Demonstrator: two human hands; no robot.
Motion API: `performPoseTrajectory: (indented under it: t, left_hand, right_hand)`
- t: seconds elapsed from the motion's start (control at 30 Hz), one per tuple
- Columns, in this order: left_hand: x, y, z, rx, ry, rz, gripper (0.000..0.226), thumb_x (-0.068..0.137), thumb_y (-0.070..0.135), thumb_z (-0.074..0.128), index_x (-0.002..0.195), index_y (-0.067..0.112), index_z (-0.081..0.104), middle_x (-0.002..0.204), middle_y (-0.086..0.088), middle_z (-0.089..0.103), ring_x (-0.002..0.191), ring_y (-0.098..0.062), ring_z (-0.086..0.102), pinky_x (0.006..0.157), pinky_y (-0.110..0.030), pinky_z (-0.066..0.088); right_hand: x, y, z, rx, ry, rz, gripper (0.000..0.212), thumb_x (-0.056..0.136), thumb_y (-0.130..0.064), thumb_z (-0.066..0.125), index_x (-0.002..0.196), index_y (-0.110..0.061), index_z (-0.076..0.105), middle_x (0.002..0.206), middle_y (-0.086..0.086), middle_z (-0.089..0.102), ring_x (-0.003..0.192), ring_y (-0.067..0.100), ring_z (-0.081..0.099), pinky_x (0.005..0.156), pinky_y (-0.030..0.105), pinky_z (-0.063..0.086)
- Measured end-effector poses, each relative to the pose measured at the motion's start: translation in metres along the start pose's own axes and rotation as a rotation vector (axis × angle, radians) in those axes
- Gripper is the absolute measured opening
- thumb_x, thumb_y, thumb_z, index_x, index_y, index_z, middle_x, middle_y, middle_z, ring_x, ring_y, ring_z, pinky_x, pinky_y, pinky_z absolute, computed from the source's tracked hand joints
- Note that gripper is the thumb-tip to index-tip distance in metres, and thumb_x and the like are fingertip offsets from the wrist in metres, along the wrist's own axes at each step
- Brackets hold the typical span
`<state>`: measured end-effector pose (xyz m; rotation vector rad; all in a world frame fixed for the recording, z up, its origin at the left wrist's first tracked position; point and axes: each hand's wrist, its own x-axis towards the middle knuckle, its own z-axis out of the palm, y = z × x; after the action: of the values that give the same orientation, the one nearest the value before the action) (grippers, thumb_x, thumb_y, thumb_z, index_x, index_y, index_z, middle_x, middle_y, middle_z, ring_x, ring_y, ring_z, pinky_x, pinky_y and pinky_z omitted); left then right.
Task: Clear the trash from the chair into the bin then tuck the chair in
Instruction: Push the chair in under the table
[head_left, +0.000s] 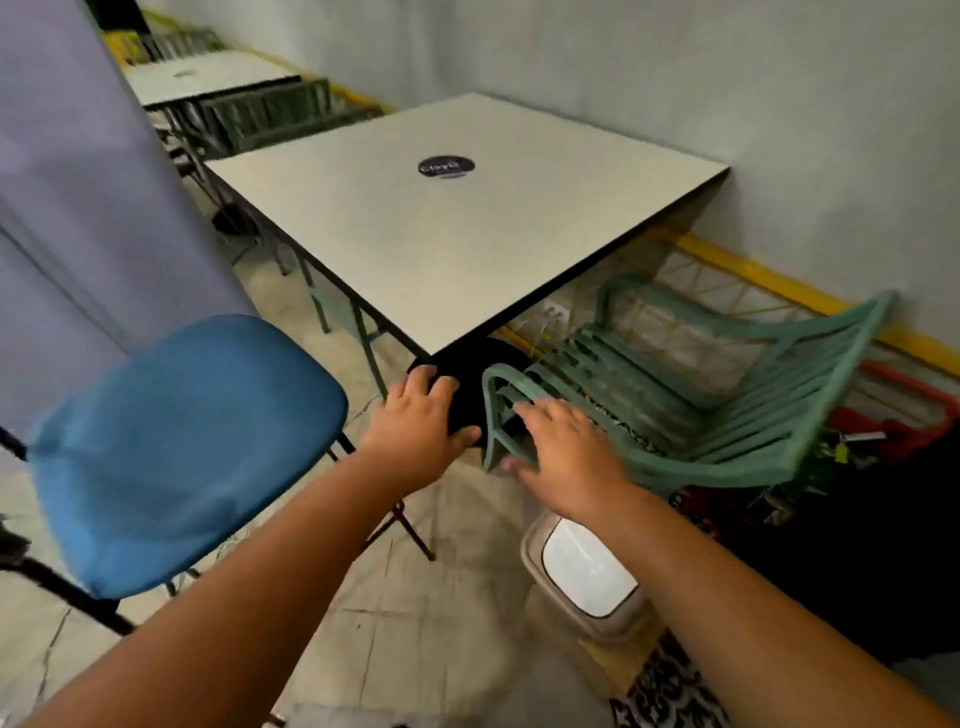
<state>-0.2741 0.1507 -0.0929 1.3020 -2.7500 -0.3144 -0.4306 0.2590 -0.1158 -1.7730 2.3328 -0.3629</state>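
we reach both arms out over the floor. our left hand (423, 423) has its fingers spread wide, and it rests on a black round thing (470, 395) under the corner of the white table (441, 244). our right hand (566, 452) is spread flat too, over the near arm of the green chair (691, 400). the green chair sits by the table, near the wall. a blue chair (176, 457) is on our left. the bin (587, 577) with a white lid stands on the floor under our right arm.
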Motion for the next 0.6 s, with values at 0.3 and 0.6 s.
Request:
performPoseTrajectory:
  t: [0.3,0.6]
  left_hand:
    - [-0.024,-0.087,-0.181,0.237,0.107,0.040,0.069,0.090,0.060,0.045,0.147,0.026,0.027,0.155,-0.003,0.023,0.142,-0.027,0.021,0.111,-0.044,0.026]
    - [-0.077,-0.220,-0.267,0.293,0.032,0.042,0.063,0.084,0.066,0.046,0.140,0.037,0.036,0.147,0.002,0.038,0.136,-0.025,0.033,0.110,-0.051,0.033]
  right_hand:
    - [0.053,-0.135,-0.094,0.041,0.066,-0.287,0.069,0.087,-0.053,0.056,0.144,-0.022,0.032,0.145,0.005,0.039,0.133,0.028,0.033,0.109,0.044,0.034]
    - [0.071,-0.276,-0.095,-0.010,0.065,-0.429,0.067,0.085,-0.052,0.059,0.141,-0.022,0.037,0.143,0.006,0.041,0.132,0.029,0.036,0.106,0.043,0.036]
